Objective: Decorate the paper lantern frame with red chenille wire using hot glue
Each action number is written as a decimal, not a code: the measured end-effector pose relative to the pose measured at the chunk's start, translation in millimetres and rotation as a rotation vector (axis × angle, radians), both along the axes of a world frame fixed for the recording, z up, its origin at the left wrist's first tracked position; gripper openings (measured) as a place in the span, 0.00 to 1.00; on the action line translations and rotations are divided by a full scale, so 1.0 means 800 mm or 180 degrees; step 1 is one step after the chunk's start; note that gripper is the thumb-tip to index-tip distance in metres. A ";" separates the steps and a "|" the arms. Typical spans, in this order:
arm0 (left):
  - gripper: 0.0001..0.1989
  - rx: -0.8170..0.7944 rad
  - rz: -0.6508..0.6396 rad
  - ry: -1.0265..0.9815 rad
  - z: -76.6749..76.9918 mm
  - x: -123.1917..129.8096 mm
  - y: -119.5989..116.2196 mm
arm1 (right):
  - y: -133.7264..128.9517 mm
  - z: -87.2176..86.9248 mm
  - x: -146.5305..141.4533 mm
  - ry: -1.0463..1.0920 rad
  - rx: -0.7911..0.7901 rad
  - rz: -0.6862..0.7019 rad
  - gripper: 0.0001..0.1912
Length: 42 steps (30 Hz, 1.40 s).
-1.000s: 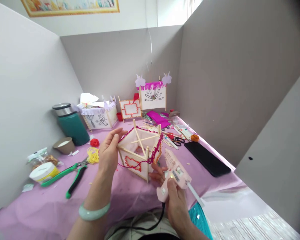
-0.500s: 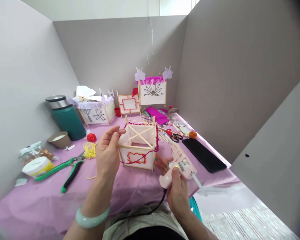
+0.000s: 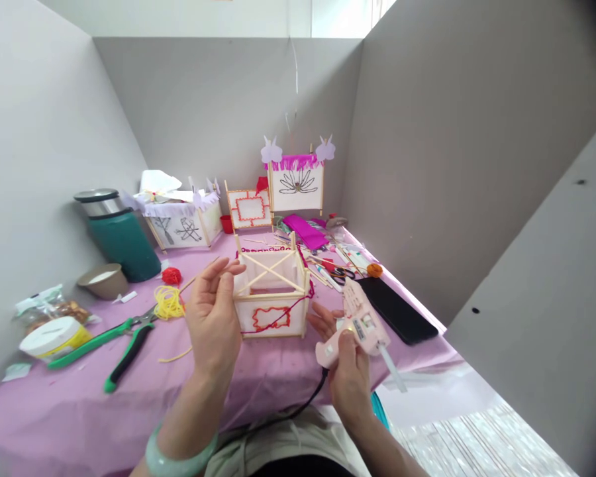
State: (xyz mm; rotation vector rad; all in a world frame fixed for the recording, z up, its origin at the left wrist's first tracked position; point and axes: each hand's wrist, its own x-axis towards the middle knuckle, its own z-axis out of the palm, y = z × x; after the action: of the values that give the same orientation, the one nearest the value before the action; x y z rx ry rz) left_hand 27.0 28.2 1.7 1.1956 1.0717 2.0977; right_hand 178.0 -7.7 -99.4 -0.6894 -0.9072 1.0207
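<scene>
In the head view, the right grip (image 3: 350,381) is wrapped around the handle of a pink glue gun (image 3: 360,318), fingertips just beside the stick-framed box (image 3: 273,318). The left grip (image 3: 213,324) is half curled at the box's left corner; whether it pinches the magenta yarn (image 3: 291,308), I cannot tell. The box stands between them near the front edge of the bench (image 3: 144,424); cloth shows leftward, toward the pliers (image 3: 142,319).

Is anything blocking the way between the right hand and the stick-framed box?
Nothing visible does. The right hand holds the pink glue gun, the outstretched fingers close to the near right corner of the stick-framed box; whether they touch is unclear.
</scene>
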 end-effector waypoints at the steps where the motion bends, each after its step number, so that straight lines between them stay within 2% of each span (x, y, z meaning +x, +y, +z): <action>1: 0.13 0.0005 -0.0042 0.0053 -0.001 -0.001 -0.002 | 0.000 0.001 0.001 -0.0038 0.0017 0.0011 0.22; 3: 0.16 0.0063 -0.0087 0.0246 -0.002 -0.006 -0.007 | -0.002 0.001 0.004 -0.0164 0.0012 0.0046 0.22; 5: 0.18 0.0182 0.0160 0.0600 -0.006 -0.013 -0.016 | -0.006 0.000 0.007 -0.0287 -0.0030 0.0013 0.23; 9: 0.16 0.0797 0.1483 0.1814 -0.030 -0.030 -0.037 | -0.014 -0.005 0.013 -0.0438 -0.0114 -0.0305 0.20; 10: 0.13 0.0971 0.1537 0.2232 -0.038 -0.033 -0.040 | -0.017 -0.006 0.014 -0.0463 -0.0085 -0.0362 0.18; 11: 0.11 0.0964 0.1423 0.2654 -0.047 -0.034 -0.043 | -0.019 -0.007 0.016 -0.0487 -0.0038 -0.0396 0.17; 14: 0.08 0.0632 0.1183 0.3489 -0.070 -0.031 -0.043 | -0.027 -0.006 0.019 -0.0518 0.0092 -0.0439 0.14; 18: 0.07 0.0352 0.1494 0.3909 -0.086 -0.024 -0.037 | -0.033 -0.003 0.021 -0.0644 0.0103 -0.0377 0.10; 24: 0.02 0.0284 0.1739 0.4199 -0.086 -0.018 -0.034 | -0.037 -0.007 0.022 -0.0623 -0.0018 -0.0300 0.13; 28: 0.02 0.0339 0.1468 0.4062 -0.084 -0.015 -0.037 | -0.040 -0.010 0.021 -0.0701 -0.0134 -0.0288 0.14; 32: 0.03 0.0361 0.0687 0.3514 -0.073 -0.013 -0.051 | -0.045 -0.011 0.026 -0.1127 -0.0021 -0.0292 0.12; 37: 0.01 -0.0488 -0.0198 0.2600 -0.043 -0.010 -0.068 | -0.048 -0.001 0.028 -0.1629 0.0309 0.0023 0.11; 42: 0.04 -0.0477 -0.0394 0.2196 -0.006 0.001 -0.062 | -0.045 0.014 0.022 -0.1776 0.0243 -0.0123 0.08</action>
State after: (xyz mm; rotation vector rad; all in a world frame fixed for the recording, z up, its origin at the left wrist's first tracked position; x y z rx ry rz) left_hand 27.9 -21.3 -3.3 1.9128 1.3622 1.4959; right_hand 195.7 -43.5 -88.3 -0.9447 -1.4012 0.7617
